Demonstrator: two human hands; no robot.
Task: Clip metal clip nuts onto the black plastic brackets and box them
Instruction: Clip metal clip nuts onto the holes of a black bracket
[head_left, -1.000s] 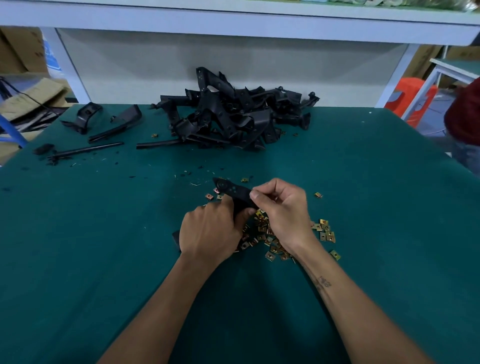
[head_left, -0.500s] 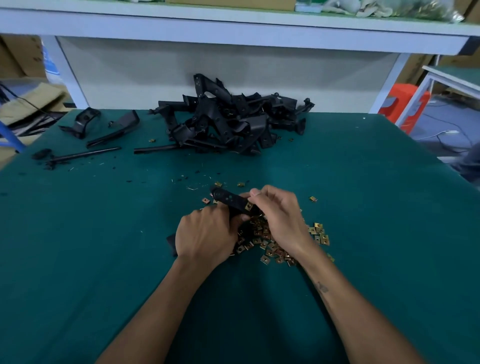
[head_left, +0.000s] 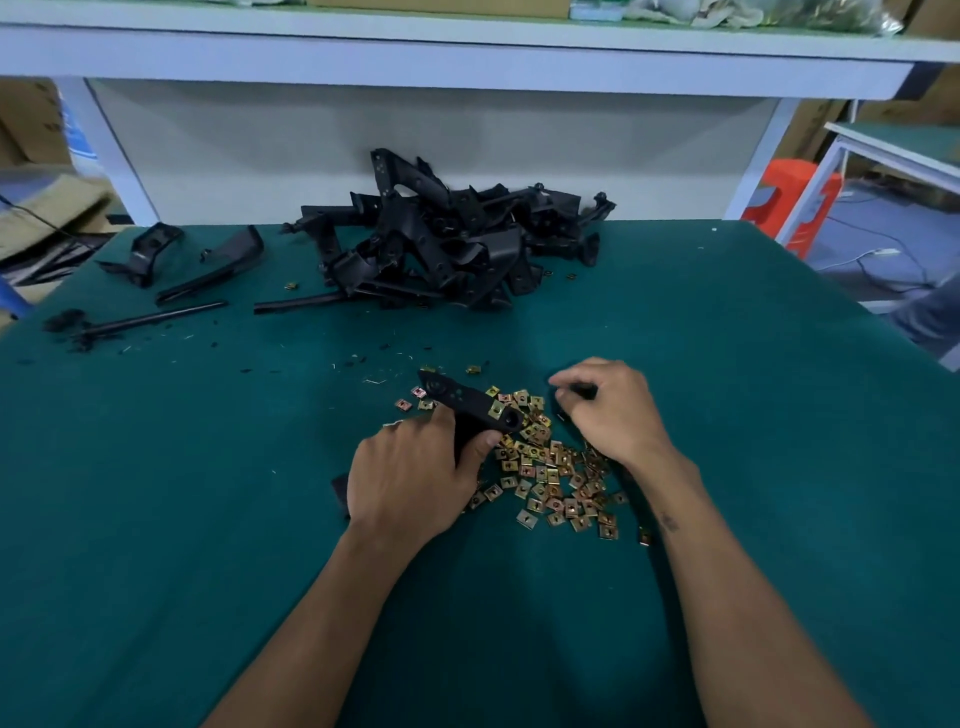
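Your left hand (head_left: 410, 478) grips a black bracket (head_left: 470, 408) at frame centre (one clip nut (head_left: 496, 410) sits on it), above the scattered clip nuts (head_left: 550, 478). Right of them, your right hand (head_left: 608, 410) curls; whether it holds anything I cannot tell.

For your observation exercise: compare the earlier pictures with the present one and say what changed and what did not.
The right hand let go of the bracket and moved right, above the clip nuts; a clip nut now sits on the bracket's end. The left hand still grips the bracket. The bracket heap stayed put.
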